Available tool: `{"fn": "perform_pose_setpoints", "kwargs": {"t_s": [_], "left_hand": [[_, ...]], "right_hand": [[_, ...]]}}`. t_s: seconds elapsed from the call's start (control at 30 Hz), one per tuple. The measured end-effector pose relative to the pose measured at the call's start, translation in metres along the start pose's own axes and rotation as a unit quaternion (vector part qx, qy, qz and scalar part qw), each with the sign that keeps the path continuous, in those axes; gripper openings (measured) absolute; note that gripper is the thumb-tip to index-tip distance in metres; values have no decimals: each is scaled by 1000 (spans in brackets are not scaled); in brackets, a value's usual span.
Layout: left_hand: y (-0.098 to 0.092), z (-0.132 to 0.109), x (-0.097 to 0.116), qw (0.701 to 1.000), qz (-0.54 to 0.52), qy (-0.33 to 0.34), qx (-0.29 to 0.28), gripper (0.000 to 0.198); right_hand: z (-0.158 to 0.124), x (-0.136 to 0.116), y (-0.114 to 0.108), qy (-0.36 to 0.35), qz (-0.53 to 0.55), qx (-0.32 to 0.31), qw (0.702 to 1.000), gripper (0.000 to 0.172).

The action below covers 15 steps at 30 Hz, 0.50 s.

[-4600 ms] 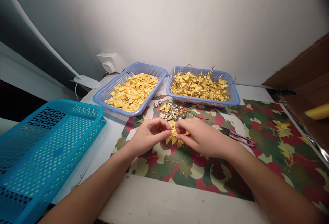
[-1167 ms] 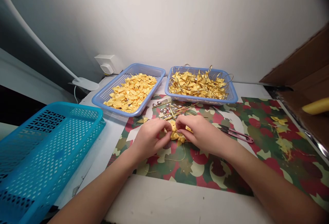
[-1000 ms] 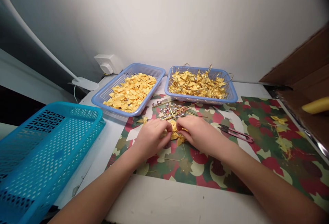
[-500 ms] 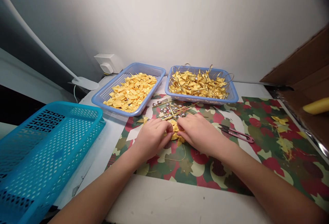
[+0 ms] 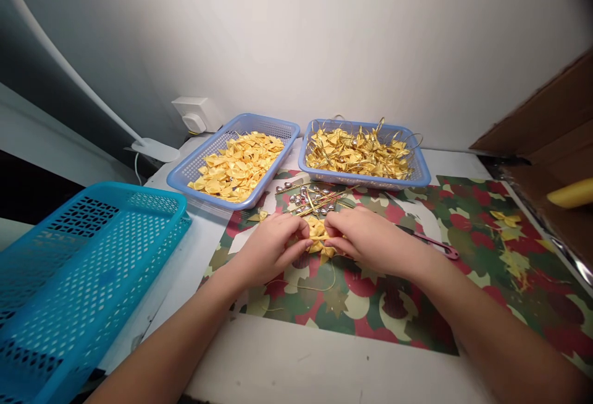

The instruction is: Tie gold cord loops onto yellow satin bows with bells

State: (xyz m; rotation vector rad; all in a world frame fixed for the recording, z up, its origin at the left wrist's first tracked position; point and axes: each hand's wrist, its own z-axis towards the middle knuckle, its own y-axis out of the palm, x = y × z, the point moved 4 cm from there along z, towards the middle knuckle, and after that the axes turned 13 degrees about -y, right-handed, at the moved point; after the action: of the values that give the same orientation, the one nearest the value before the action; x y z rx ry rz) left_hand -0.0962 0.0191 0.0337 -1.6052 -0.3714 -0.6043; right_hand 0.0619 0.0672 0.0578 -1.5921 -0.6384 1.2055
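Yellow ribbon point(image 5: 318, 238) is pinched by the fingers point(image 5: 300, 247) of the left hand point(image 5: 273, 244) and right hand point(image 5: 368, 240), over the left part of the patterned mat point(image 5: 361, 324). Silver beads point(image 5: 304, 192) lie toward the mat's far edge, at which a blue basket point(image 5: 365, 179) stands; pink snips point(image 5: 435, 243) lie nearer the mat's middle.

bows point(image 5: 317, 228): over mat point(image 5: 333, 314), before beads point(image 5: 304, 193) | beads: before right basket point(image 5: 361, 178) | snips point(image 5: 449, 251): right of beads
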Motion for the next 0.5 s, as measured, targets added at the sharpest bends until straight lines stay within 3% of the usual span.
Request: {"fn": "perform_pose_setpoints", "kwargs": {"t_s": [0.13, 0.33, 0.43, 0.5], "left_hand": [[-2, 1, -2, 999, 11, -35, 2, 16], [-27, -7, -20, 978, 115, -145, 97, 23], [-33, -14, -28, 953, 198, -196, 121, 21], [-32, -17, -30, 939, 241, -213, 121, 22]], "right_hand": [[3, 7, 3, 14, 35, 21, 999, 18], [6, 35, 5, 122, 36, 134, 983, 8], [4, 43, 7, 133, 48, 167, 976, 24], [3, 44, 6, 123, 53, 171, 976, 26]]}}
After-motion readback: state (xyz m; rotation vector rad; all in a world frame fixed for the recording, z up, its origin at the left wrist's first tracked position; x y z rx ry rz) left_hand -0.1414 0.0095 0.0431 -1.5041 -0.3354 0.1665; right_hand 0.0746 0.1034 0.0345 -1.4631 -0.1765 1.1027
